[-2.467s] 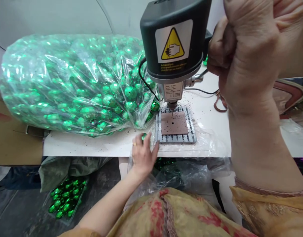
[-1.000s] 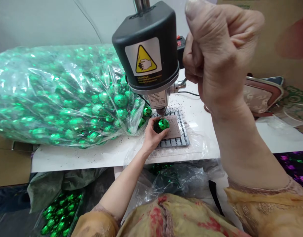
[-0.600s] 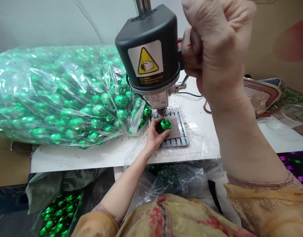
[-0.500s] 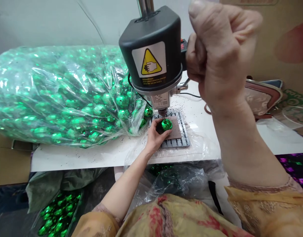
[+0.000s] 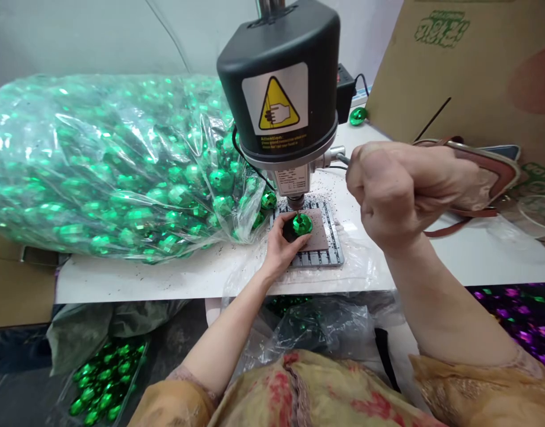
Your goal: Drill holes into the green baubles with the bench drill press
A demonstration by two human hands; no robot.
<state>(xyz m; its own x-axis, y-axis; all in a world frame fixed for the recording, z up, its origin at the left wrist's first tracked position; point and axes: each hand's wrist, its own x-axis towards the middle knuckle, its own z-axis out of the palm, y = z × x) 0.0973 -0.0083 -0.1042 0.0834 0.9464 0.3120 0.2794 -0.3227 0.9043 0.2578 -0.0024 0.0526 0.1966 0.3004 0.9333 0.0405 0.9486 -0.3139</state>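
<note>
My left hand [image 5: 283, 243] grips a shiny green faceted ball [image 5: 302, 223] between thumb and fingers. The ball rests on a flat brownish pad [image 5: 319, 232] lying on the slotted metal base plate [image 5: 332, 258]. Directly above it is the bench drill press [image 5: 279, 89], its chuck [image 5: 296, 203] close over the ball's top; whether the bit has entered the ball is too small to tell. At the machine's right side, my right hand [image 5: 388, 193] is closed around the end of the feed lever [image 5: 342, 158], most of which the fingers hide.
A big clear bag [image 5: 112, 178] of green balls fills the table's left. One loose green ball [image 5: 357, 116] sits behind, near a cardboard box [image 5: 472, 77]. A purse [image 5: 499, 169] lies at right. Below are a tub of green balls [image 5: 105, 379] and purple balls [image 5: 516, 314].
My right hand has come down from beside the drill's motor housing, swinging the lever lower. My left hand and the ball have stayed in place on the pad.
</note>
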